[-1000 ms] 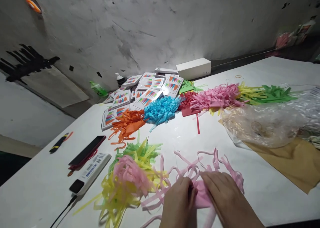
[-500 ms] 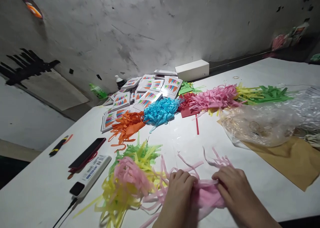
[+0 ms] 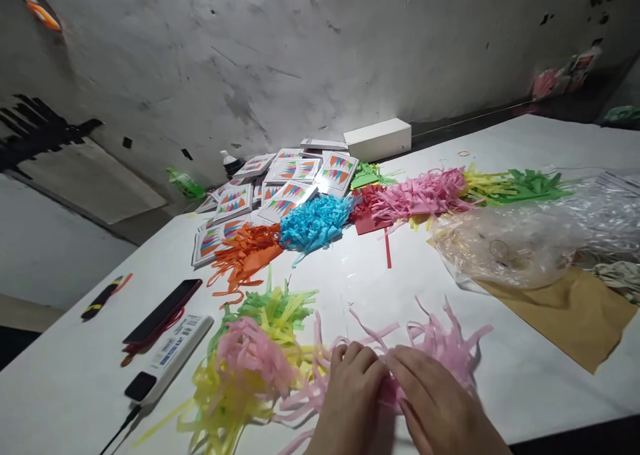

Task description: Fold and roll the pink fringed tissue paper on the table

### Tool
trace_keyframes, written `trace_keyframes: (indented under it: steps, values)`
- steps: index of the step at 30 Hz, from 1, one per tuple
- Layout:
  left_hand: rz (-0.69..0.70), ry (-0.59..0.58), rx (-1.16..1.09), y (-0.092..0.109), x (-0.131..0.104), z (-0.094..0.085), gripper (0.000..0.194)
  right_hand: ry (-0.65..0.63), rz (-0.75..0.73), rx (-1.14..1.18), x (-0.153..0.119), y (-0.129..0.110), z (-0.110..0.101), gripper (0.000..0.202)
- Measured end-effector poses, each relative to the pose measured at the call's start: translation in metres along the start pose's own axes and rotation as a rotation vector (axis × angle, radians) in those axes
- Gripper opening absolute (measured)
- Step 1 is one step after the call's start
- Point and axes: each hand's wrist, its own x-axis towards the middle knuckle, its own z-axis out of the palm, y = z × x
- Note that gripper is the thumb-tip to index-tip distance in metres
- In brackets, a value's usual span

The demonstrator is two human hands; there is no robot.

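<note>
Pink fringed tissue paper lies at the near edge of the table, its strips spreading out on both sides of my hands. My left hand has its fingers curled down on the paper's middle. Against it, my right hand is closed on the same paper, its fingertips meeting my left fingers. Much of the paper's centre is hidden under both hands. Just left of them sits a loose heap of pink strips, yellow strips and green strips.
Orange, blue, red and pink fringes cross the white table. Behind are printed packs and a white box. A power strip and phone lie left; plastic bags and brown paper right.
My right hand has moved left against my left hand. The pink sheet between them is now bunched and mostly covered, and more strips fan out on the right. The view has shifted slightly.
</note>
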Motion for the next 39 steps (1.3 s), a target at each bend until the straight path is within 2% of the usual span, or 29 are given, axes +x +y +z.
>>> trace_keyframes:
  steps: [2, 4, 6, 9, 13, 16, 18, 22, 27, 31, 34, 37, 39]
  values:
    - [0.059, 0.071, 0.003, -0.001, -0.004, 0.002, 0.019, -0.083, 0.043, -0.03, 0.007, -0.001, 0.016, 0.043]
    - [0.096, 0.077, -0.002, -0.002, -0.007, 0.0, 0.018, -0.113, 0.12, -0.034, 0.007, 0.005, 0.022, 0.032]
    - [0.105, 0.044, -0.007, -0.003, -0.01, -0.004, 0.017, -0.13, 0.138, -0.011, 0.002, 0.012, 0.02, 0.027]
    - [0.125, 0.033, 0.02, -0.003, -0.013, -0.009, 0.015, -0.123, 0.119, 0.023, -0.009, 0.017, 0.015, 0.031]
    - [0.195, 0.106, 0.038, -0.006, -0.018, -0.004, 0.016, -0.025, 0.006, 0.052, -0.019, 0.019, 0.011, 0.036]
    - [0.219, 0.179, 0.022, -0.007, -0.022, 0.0, 0.02, -0.064, 0.014, 0.061, -0.018, 0.02, 0.006, 0.037]
    - [0.198, 0.143, 0.013, -0.006, -0.022, -0.002, 0.022, -0.09, 0.032, 0.063, -0.016, 0.022, 0.0, 0.034]
    - [0.095, -0.018, -0.045, -0.003, -0.018, -0.013, 0.014, -0.034, 0.013, 0.019, -0.013, 0.029, -0.014, 0.026]
    - [0.057, -0.036, -0.081, -0.004, -0.014, -0.013, 0.023, -0.025, 0.038, -0.04, -0.015, 0.035, -0.022, 0.027]
    - [0.041, -0.041, -0.097, -0.006, -0.014, -0.009, 0.022, 0.015, 0.091, -0.016, -0.021, 0.037, -0.02, 0.032]
    - [0.052, -0.039, -0.098, -0.006, -0.015, -0.01, 0.023, 0.036, 0.222, -0.027, -0.03, 0.044, -0.018, 0.024]
    - [0.058, -0.05, -0.104, -0.005, -0.014, -0.013, 0.025, 0.021, 0.467, -0.011, -0.04, 0.06, -0.021, 0.015]
    - [0.062, -0.052, -0.099, -0.004, -0.013, -0.013, 0.024, 0.082, 0.641, -0.008, -0.044, 0.072, -0.028, 0.015]
